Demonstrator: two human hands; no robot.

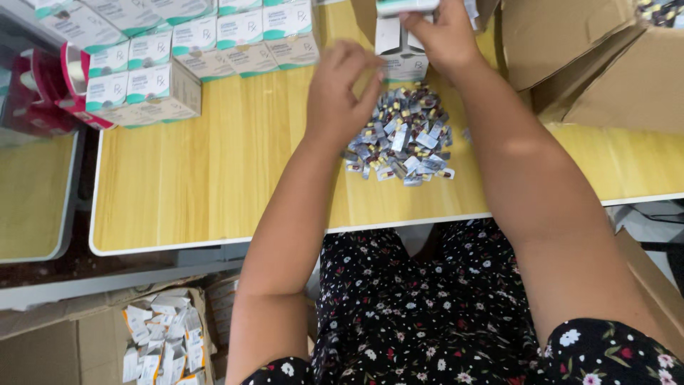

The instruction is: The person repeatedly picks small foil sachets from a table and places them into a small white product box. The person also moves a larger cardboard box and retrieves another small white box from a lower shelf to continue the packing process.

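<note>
From above, the left hand [340,89] hovers with fingers loosely curled over a heap of small silver foil blister strips [403,135] on the pale wooden table [214,178]. The right hand [442,36] grips a small white cardboard carton [400,50] just beyond the heap. White-and-green cartons [178,50] stand stacked well to the left.
</note>
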